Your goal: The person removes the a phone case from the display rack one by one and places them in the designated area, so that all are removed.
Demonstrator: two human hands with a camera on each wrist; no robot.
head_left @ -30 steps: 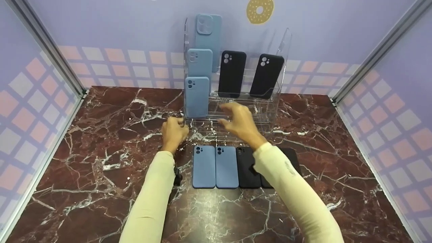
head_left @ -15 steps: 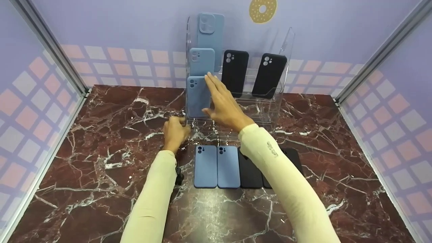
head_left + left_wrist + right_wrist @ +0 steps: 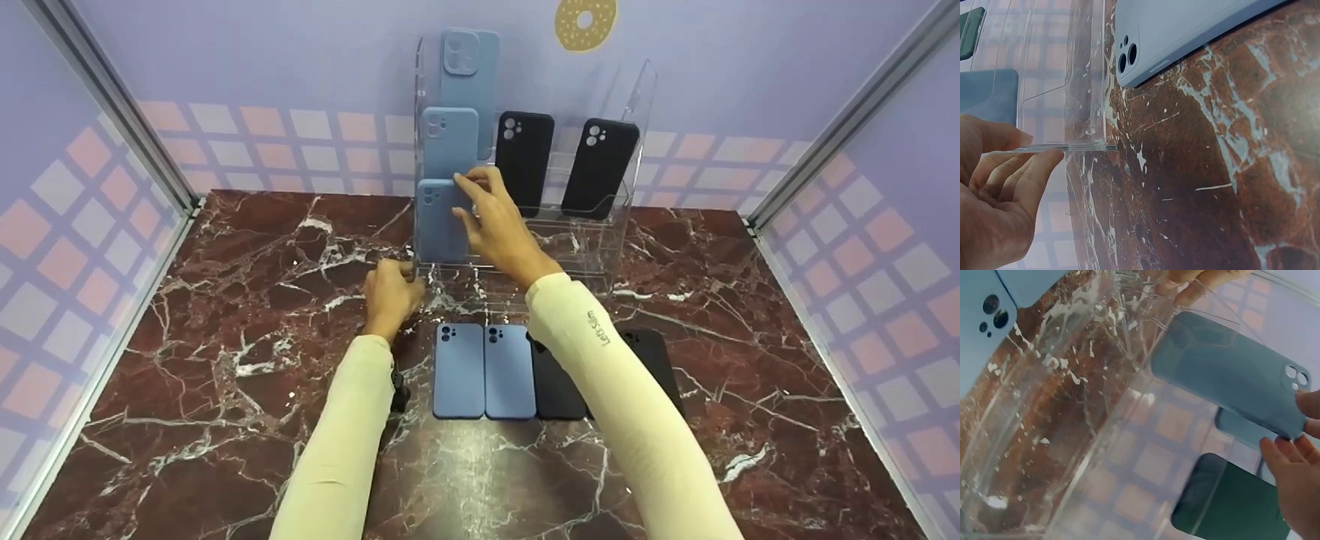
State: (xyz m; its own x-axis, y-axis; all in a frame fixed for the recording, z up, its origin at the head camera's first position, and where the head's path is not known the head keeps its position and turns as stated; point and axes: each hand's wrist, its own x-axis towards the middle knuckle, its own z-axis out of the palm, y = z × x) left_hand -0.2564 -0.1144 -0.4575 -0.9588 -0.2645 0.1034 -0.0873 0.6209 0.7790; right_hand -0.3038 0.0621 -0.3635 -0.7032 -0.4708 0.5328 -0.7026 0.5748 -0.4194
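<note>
A clear acrylic display stand (image 3: 555, 259) stands at the back of the table. In its lowest tier, on the left, leans a blue phone case (image 3: 441, 229). My right hand (image 3: 501, 225) pinches this case at its top right corner; the right wrist view shows the fingertips (image 3: 1269, 444) at the case's camera end. My left hand (image 3: 392, 298) grips the stand's left side panel near the bottom, the clear edge (image 3: 1084, 146) lying between thumb and fingers in the left wrist view. Higher on the left lean two more blue cases, a middle one (image 3: 450, 142) and a top one (image 3: 472, 90).
Two black cases, left (image 3: 525, 161) and right (image 3: 601, 169), lean in the stand's middle tier. Before the stand, a row of blue cases (image 3: 459, 375) and black cases (image 3: 556, 386) lies on the marbled table (image 3: 225, 420). Purple panels (image 3: 862, 187) enclose the sides and back.
My right hand has moved from the stand's lower middle up and left to the lowest blue case, fingers first straight, now pinching. The case's top edge sits slightly lower. My left hand stays put.
</note>
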